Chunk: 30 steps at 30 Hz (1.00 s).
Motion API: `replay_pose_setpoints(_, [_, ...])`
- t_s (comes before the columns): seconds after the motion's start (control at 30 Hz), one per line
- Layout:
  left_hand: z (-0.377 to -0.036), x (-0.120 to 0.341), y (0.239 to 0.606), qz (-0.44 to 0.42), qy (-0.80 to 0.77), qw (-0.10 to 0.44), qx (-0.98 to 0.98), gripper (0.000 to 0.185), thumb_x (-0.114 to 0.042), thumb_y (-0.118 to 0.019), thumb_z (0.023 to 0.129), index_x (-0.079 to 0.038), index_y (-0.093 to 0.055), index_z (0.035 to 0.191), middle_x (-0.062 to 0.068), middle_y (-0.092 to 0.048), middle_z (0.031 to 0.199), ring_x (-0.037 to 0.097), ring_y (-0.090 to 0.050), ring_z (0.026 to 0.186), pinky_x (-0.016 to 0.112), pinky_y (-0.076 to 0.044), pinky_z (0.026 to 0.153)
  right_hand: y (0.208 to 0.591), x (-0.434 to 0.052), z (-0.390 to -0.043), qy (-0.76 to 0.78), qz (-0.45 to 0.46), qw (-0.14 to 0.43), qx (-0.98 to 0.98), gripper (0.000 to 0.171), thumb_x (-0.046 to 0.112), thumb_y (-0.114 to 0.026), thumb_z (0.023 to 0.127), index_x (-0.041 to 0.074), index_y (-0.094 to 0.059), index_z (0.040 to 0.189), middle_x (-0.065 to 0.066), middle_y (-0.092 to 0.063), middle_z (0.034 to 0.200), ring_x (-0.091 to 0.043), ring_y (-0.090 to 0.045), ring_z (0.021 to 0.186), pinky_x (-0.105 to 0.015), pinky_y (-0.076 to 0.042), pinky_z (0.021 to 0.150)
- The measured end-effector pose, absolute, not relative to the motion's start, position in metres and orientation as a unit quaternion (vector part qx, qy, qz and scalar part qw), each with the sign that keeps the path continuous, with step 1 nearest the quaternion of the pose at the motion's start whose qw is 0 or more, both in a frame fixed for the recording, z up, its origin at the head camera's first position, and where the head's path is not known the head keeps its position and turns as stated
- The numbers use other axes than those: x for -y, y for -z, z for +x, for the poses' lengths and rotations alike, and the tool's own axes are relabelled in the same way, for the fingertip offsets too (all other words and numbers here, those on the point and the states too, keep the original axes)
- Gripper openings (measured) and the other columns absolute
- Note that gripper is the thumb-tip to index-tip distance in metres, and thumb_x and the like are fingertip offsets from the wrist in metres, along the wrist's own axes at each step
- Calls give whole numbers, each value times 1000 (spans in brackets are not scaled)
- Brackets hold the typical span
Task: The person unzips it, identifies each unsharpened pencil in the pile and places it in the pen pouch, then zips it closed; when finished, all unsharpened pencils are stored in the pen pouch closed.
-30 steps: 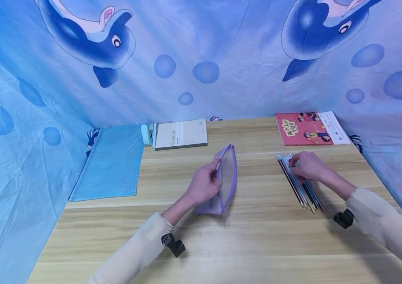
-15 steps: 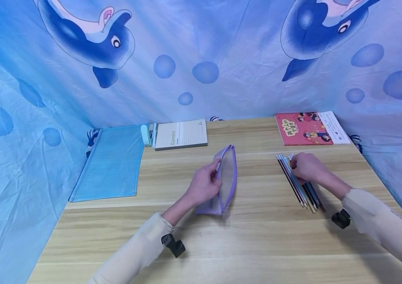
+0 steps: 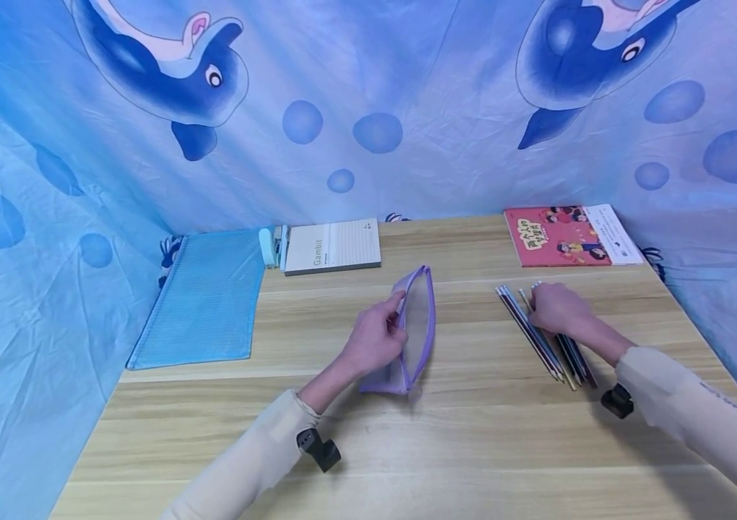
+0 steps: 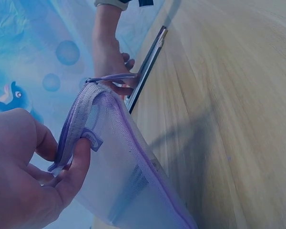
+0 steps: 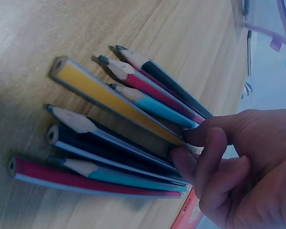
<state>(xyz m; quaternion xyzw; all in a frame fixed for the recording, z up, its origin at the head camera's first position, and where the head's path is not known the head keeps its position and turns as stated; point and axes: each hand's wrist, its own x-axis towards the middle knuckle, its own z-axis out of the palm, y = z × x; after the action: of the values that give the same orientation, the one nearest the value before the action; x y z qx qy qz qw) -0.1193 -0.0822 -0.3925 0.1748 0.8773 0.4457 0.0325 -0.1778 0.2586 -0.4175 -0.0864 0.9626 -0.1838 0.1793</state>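
On the desk (image 3: 407, 448), ringed by a blue dolphin cloth (image 3: 368, 108), the larger things keep their places: a blue mesh folder (image 3: 202, 300) at the left edge, a notebook (image 3: 332, 245) along the far edge beside it, and a red book (image 3: 570, 235) in the far right corner. Near the middle stands the purple pouch (image 3: 415, 328), tipped up on its long edge with its mouth agape. The left hand (image 3: 375, 339) holds it there exactly as a second ago, thumb and fingers pinching the zipper rim; the left wrist view shows the fingers (image 4: 78, 164) curled over that rim.

The change is on the right side. The pencils (image 3: 540, 332) lie in a loose row between the pouch and the right edge, well apart from the pouch. A second ago they lay tight together, pointing steadily toward the far edge; now their far ends have fanned out and swung a little toward the pouch. The right hand (image 3: 557, 307) has crept the same way and rests on them, fingers bent, fingertips (image 5: 190, 160) pressing and gathering the shafts against the wood. I judge that the bundle is being raked together for a grip, though no pencil is lifted yet; all tips touch the desk in the right wrist view. So the pouch is ready and waiting, and the pencils are not yet in hand.
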Motion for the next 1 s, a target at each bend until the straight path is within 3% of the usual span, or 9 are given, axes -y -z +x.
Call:
replay_pose_setpoints(0.17, [-119, 82, 392, 177, -442, 31, -879, 70, 7, -60, 78, 10, -42, 145, 6, -59, 84, 15, -53, 71, 24, -49, 56, 413, -259, -180, 197, -84, 181, -960, 18, 12, -66, 87, 6, -56, 74, -5, -55, 61, -16, -53, 50, -28, -43, 46])
replay_pose_setpoints(0.43, [-119, 81, 391, 173, -438, 34, -881, 70, 7, -60, 79, 9, -41, 146, 6, -59, 86, 16, -54, 73, 25, -50, 57, 391, -253, -182, 292, -100, 118, -944, 17, 11, -67, 85, -2, -56, 87, -5, -54, 63, -18, -52, 55, -32, -41, 49])
replay_pose_setpoints(0.7, [-119, 81, 392, 170, -443, 41, -880, 71, 7, -60, 79, 8, -40, 147, 6, -59, 86, 16, -53, 72, 25, -50, 56, 373, -222, -177, 439, -47, 183, -879, 24, 13, -59, 91, -4, -50, 106, -6, -57, 67, -13, -43, 48, -28, -39, 43])
replay_pose_setpoints(1.0, [-119, 79, 391, 173, -439, 33, -881, 70, 7, -60, 79, 10, -42, 146, 6, -59, 84, 15, -53, 72, 25, -49, 57, 361, -188, -175, 537, -18, 182, -823, 27, 9, -58, 94, -4, -46, 114, -10, -67, 81, -11, -46, 50, -25, -37, 44])
